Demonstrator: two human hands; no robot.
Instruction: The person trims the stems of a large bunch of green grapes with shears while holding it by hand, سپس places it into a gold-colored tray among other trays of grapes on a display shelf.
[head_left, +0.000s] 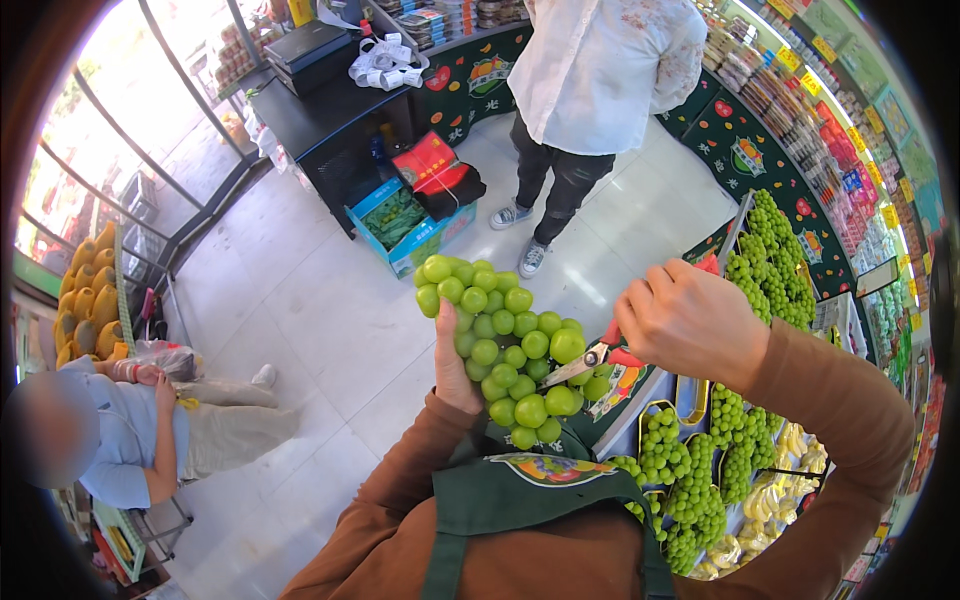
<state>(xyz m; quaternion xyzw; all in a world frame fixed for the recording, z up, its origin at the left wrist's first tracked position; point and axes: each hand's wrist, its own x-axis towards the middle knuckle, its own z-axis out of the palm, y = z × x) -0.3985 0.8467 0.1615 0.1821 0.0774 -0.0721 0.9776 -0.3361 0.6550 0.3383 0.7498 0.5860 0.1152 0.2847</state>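
Observation:
A large bunch of green grapes (504, 330) hangs in front of my chest, held up by my left hand (455, 364), whose thumb lies along its near left side. Most of that hand's fingers are hidden behind the fruit. My right hand (686, 322) grips red-handled scissors (592, 358) to the right of the bunch. Their metal blades point left and down into the grapes, and the tips are partly hidden among the berries. Whether the blades touch a stem, I cannot tell.
At my right stands a display with packed grapes (697, 472) and wrapped bananas (769, 502). One person in a white shirt (592, 67) stands ahead; another in light blue (135, 435) sits at left. A blue carton (405, 232) is on the floor beside a black counter (337, 112).

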